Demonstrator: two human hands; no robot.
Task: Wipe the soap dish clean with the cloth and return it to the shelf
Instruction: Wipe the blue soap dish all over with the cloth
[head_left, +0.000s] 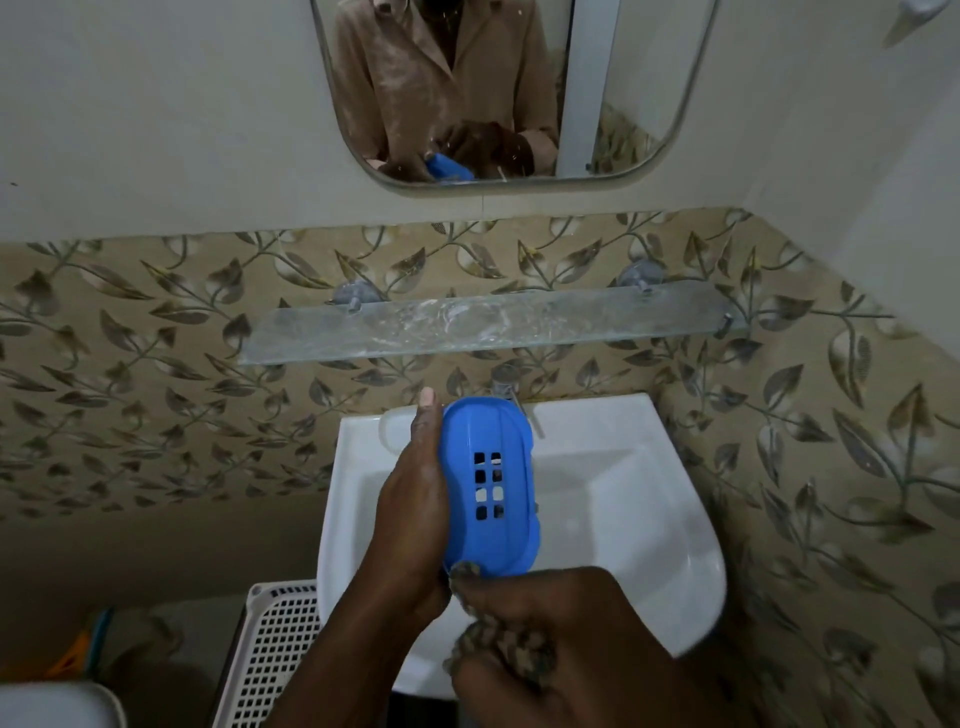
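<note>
A blue plastic soap dish (491, 483) with a grid of drain holes is held upright over the white sink (613, 499). My left hand (415, 514) grips its left edge, thumb tip at the top. My right hand (545, 639) holds a bunched brown patterned cloth (498, 649) at the dish's lower end; the cloth touches the bottom edge. The glass shelf (488, 325) on the wall above the sink has nothing standing on it.
A tap (511, 392) stands behind the dish at the sink's back. A mirror (498, 88) hangs above the shelf. A white perforated basket (270, 649) stands to the left of the sink, and a white rounded object (57, 704) sits at the bottom left.
</note>
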